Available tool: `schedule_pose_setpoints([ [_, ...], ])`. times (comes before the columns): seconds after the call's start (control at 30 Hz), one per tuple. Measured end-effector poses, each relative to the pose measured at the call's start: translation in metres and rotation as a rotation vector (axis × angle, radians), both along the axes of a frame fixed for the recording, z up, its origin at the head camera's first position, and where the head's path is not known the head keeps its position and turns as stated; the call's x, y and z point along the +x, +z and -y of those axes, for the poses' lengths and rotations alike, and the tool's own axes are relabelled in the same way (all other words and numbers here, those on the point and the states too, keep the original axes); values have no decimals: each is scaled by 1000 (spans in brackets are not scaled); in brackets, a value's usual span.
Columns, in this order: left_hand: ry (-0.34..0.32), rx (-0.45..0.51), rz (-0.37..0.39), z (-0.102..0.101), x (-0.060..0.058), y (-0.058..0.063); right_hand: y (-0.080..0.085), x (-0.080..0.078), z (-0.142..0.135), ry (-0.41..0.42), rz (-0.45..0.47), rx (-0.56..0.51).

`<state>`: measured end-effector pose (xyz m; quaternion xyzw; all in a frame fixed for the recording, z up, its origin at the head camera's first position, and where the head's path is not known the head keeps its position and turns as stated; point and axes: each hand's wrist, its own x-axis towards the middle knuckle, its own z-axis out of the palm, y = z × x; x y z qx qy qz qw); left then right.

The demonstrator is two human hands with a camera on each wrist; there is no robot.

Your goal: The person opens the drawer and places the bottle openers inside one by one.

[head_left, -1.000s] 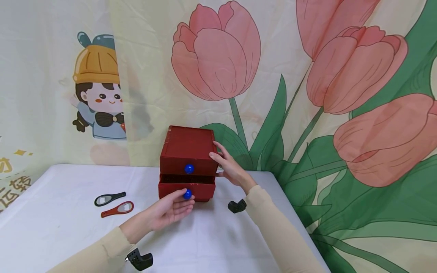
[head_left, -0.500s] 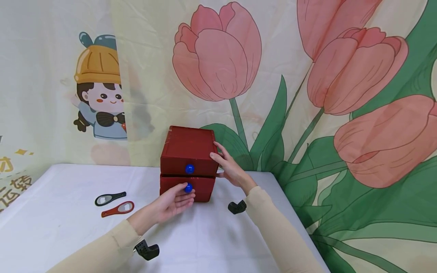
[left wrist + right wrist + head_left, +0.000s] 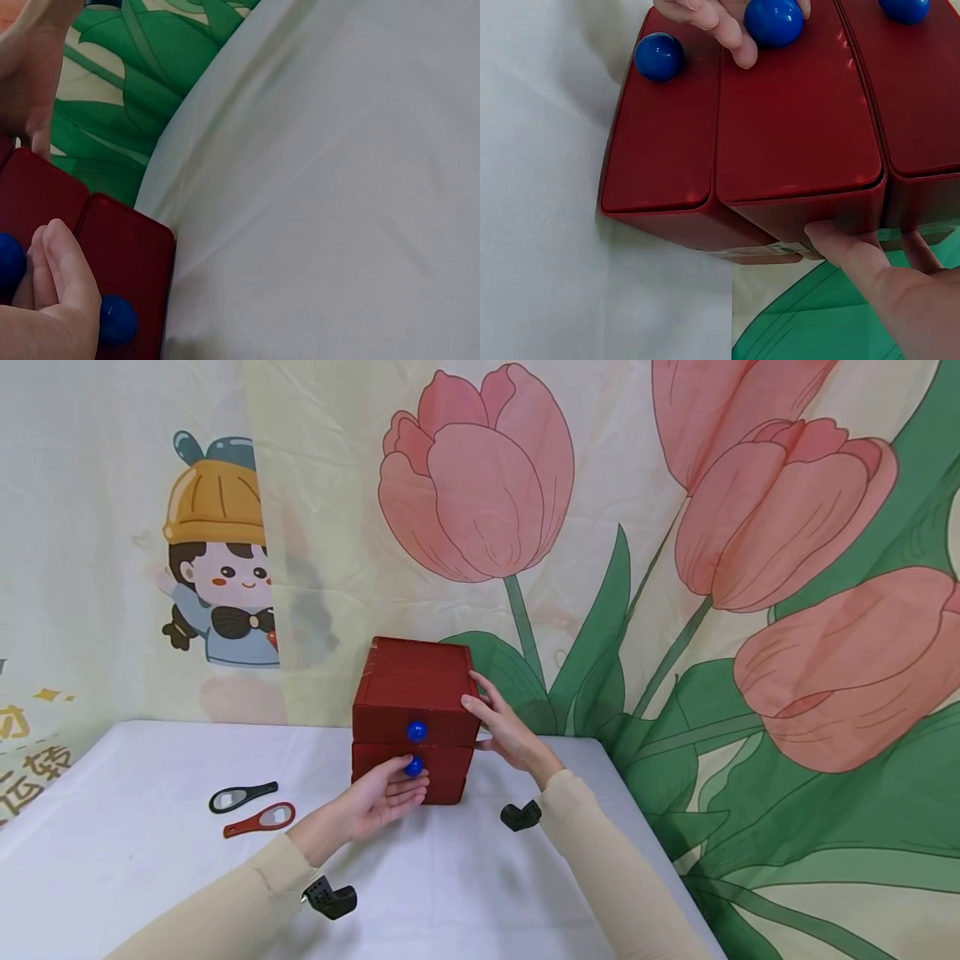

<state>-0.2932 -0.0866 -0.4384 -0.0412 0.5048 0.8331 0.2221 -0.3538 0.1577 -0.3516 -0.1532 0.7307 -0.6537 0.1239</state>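
A dark red cabinet (image 3: 414, 672) stands on the table, its drawers pushed in. My left hand (image 3: 384, 799) has thumb and fingers on either side of the middle drawer's blue knob (image 3: 413, 767); the fingers extend fairly straight past it. In the right wrist view, that middle drawer (image 3: 795, 124) lies about level with its neighbours. The lowest knob (image 3: 659, 57) shows there, though my left hand hides it in the head view. Against the cabinet's right side rests my right hand (image 3: 510, 727), fingers spread and mostly straight. Above the held knob is the top drawer's knob (image 3: 417, 732).
Two bottle openers, one black (image 3: 242, 797) and one red (image 3: 259, 819), lie left of the cabinet on the white tablecloth (image 3: 112, 860). A printed tulip curtain (image 3: 480, 502) hangs right behind the table. Each wrist carries a small black camera (image 3: 521, 814).
The middle drawer stood partly out and has slid back into the cabinet, my left hand moving forward with its knob. My right hand has stayed against the cabinet's side.
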Motion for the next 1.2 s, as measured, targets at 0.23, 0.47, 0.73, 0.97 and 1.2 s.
schedule_pose_setpoints([
  [0.23, -4, 6, 0, 2, -2, 0, 0, 1, 0, 2, -2, 3],
  [0.47, -42, 3, 0, 4, -1, -2, -2, -1, -1, 0, -2, 0],
  [0.73, -125, -37, -23, 9, 6, -5, -1, 1, -1, 1, -8, 14],
  [0.97, -152, -71, -20, 19, 13, -15, 0, 1, 0, 2, -7, 23],
  [1.2, -156, -85, 21, 22, 15, -24, -1, 1, -1, 9, -8, 19],
])
